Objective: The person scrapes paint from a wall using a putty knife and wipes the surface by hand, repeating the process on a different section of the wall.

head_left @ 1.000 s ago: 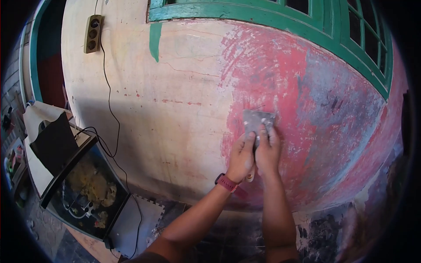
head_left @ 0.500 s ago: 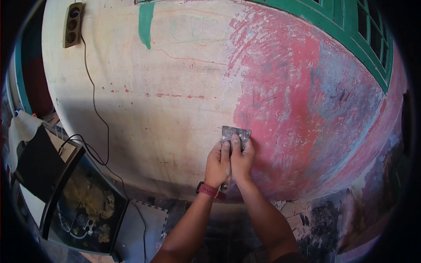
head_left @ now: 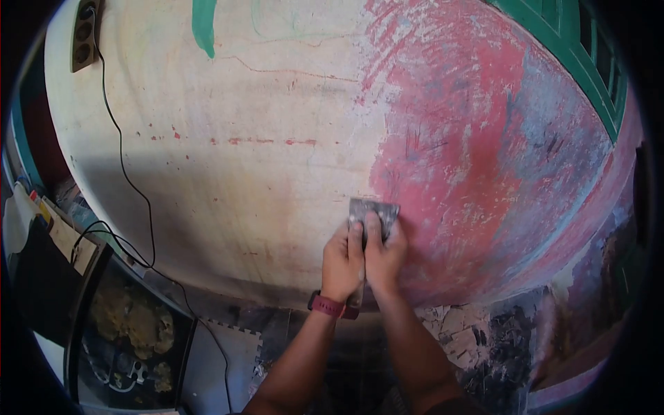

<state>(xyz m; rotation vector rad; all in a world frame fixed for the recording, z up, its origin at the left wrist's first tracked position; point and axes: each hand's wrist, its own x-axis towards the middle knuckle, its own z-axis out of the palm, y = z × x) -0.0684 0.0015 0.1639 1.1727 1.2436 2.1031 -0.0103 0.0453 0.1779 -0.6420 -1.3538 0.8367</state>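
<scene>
Head view, the only one:

- Scraper (head_left: pixel 374 209): flat metal blade, grey, caked with dust. It lies flat on the wall (head_left: pixel 263 173), right on the line where the cream patch meets the red paint (head_left: pixel 470 152). Its handle runs down between the wrists and is mostly hidden.
- Left hand (head_left: pixel 341 261) and right hand (head_left: pixel 385 257) sit side by side, touching. Both are closed on the scraper, with fingers laid out along the back of the blade and pressing it in. There's a red wristband (head_left: pixel 326 304) on the left wrist.

Risks, my read:
- Fingertips sit close to the blade's top edge. If the blade jams on a hard ridge of paint and a hand slides forward, knuckles scrape on rough plaster.
- A steep blade angle would gouge the soft cream layer instead of riding over it.
- A black cable (head_left: pixel 123 173) hangs from the power strip (head_left: pixel 83 34) down the wall to the left. It's well apart from the blade now, but a long sideways stroke could nick it.
- The glass tank (head_left: pixel 131 325) at lower left looks open-topped, so dust and flakes could fall in.

Materials:
- The red coat is patchy and scored with white scratches, with grey showing through further right.
- The cream area is matte and smoother, with a few leftover red flecks.
- The green window frame (head_left: pixel 588 62) is glossy.
- Paint chips (head_left: pixel 453 332) lie pale and flaky on the dark floor, beside a foam mat (head_left: pixel 221 346) with a jigsaw edge.
</scene>
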